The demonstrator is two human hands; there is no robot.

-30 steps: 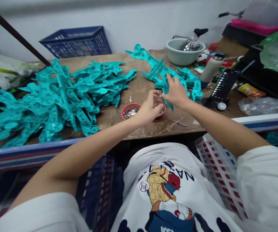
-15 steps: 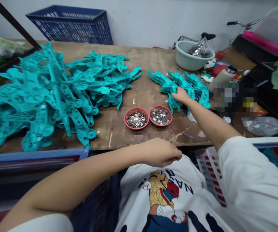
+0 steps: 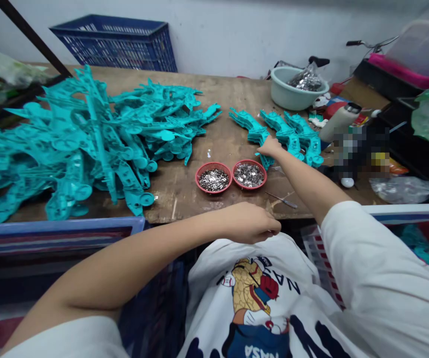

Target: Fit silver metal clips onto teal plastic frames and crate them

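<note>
Three curved turquoise plastic parts lie side by side on the right half of the table. My right hand [image 3: 270, 147] is at the lower half of the leftmost turquoise part [image 3: 249, 124], fingers pressed together against it; whatever is between the fingertips is hidden. Close to my body, in front of the table edge, my left hand [image 3: 252, 223] is curled closed with its back up, so its contents do not show. Between the hands and the pile stand two small red baskets, the left basket [image 3: 214, 192] and the right basket [image 3: 249, 187], both filled with small shiny metal pieces.
A large heap of turquoise parts [image 3: 98, 134] covers the table's left side. Behind it is a blue crate [image 3: 113, 42]. A pale green basin [image 3: 292, 94] holds a bag of metal pieces. A thin tool [image 3: 281, 200] lies near the front edge, a bottle [image 3: 343, 122] at right.
My right hand has shifted slightly down along the leftmost turquoise part. My left hand stays closed in nearly the same place. The view has tilted a little.
</note>
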